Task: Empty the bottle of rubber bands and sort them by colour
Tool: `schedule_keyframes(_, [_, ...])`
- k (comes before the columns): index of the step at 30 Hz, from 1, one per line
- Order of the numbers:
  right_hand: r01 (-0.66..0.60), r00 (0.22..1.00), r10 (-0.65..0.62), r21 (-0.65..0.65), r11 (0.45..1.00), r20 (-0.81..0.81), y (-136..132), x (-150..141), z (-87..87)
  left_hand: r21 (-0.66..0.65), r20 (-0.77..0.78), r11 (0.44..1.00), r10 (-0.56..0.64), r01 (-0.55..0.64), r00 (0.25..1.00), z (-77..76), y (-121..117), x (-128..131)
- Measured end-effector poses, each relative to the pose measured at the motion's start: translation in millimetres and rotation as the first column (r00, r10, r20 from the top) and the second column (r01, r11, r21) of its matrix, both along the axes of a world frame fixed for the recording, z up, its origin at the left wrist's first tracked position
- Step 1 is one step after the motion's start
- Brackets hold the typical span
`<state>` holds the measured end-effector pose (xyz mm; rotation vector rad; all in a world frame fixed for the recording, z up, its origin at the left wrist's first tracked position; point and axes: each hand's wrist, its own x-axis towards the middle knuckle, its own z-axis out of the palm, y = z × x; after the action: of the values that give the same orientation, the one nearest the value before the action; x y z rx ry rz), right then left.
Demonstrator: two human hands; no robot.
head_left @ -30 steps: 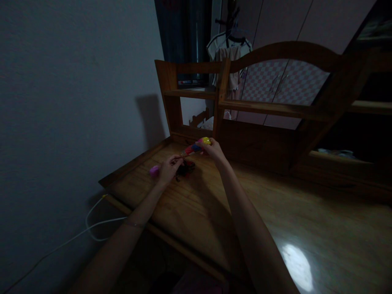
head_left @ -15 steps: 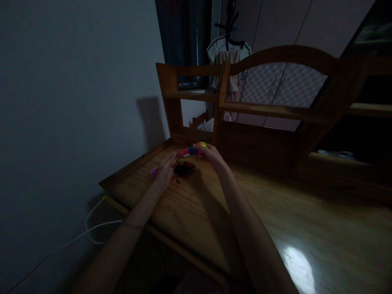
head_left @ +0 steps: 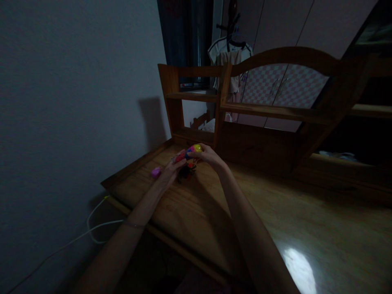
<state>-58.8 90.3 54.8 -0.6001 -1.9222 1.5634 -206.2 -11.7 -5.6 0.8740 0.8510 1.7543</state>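
A colourful tube-shaped thing (head_left: 189,153) with red, blue, pink and yellow parts is held between my two hands, a little above the wooden desk (head_left: 196,220). My left hand (head_left: 171,168) is closed around its red end. At the yellow end, my right hand (head_left: 210,156) grips it with thumb and fingers. Below it lies a dark, tangled pile of thin loops (head_left: 186,173) with some red bits, partly hidden by my left hand; they look like hair ties. Just left of that hand sits a small purple thing (head_left: 156,172) whose kind I cannot make out.
A wooden shelf unit (head_left: 223,102) rises along the desk's back edge. To the left is a pale wall (head_left: 76,90). A white cable (head_left: 105,223) hangs by the desk's left corner. Clothes (head_left: 231,57) hang behind the shelves, in dim light.
The tube-shaped thing has shifted slightly left and tilted, its red end now lower. My left hand has closed further around that end, and the purple thing shows more.
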Motion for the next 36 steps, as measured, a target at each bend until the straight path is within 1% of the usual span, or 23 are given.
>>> schedule_keyframes(7, [0.014,1.000,-0.014,-0.022,1.000,0.013,1.1,1.5,3.1,-0.049,-0.097,0.995,-0.096,0.091,0.991,4.0,-6.6,7.5])
schedule_keyframes(11, [0.042,0.999,-0.042,-0.012,0.999,0.025,1.8,-0.8,4.7,-0.056,-0.106,0.994,-0.095,0.089,0.990,4.8,-7.4,7.9])
schedule_keyframes(13, [0.053,0.998,-0.053,-0.004,0.999,0.021,0.8,-1.0,6.8,-0.051,-0.071,0.996,-0.071,0.068,0.995,4.6,-6.3,5.8])
schedule_keyframes(16, [0.057,0.998,-0.057,0.012,0.998,0.002,-0.9,-0.7,9.8,-0.033,0.055,0.998,-0.053,0.055,0.997,4.7,-5.1,1.5])
schedule_keyframes(19, [0.076,0.997,-0.075,0.023,0.997,-0.022,-0.8,-0.9,10.8,-0.026,0.182,0.996,-0.079,0.085,0.980,5.3,-5.3,-1.8])
schedule_keyframes(21, [0.095,0.995,-0.095,0.023,0.995,-0.028,0.0,-1.3,10.3,-0.029,0.225,0.994,-0.101,0.110,0.969,5.2,-5.4,-3.2])
schedule_keyframes(25, [0.135,0.991,-0.134,0.055,0.989,-0.022,0.4,-2.2,9.4,-0.042,0.257,0.988,-0.132,0.148,0.957,4.0,-4.1,-6.8])
schedule_keyframes(29, [0.166,0.986,-0.166,0.109,0.980,-0.010,-1.1,-3.3,9.6,-0.072,0.285,0.989,-0.105,0.131,0.953,2.9,-2.7,-12.2])
schedule_keyframes(33, [0.172,0.985,-0.170,0.200,0.965,-0.030,-0.8,-3.8,9.0,-0.096,0.306,0.986,-0.104,0.139,0.946,1.7,-0.8,-15.8])
schedule_keyframes(36, [0.154,0.988,-0.140,0.286,0.946,-0.069,0.3,-4.1,8.1,-0.104,0.304,0.989,-0.069,0.105,0.950,-0.2,1.1,-17.4])
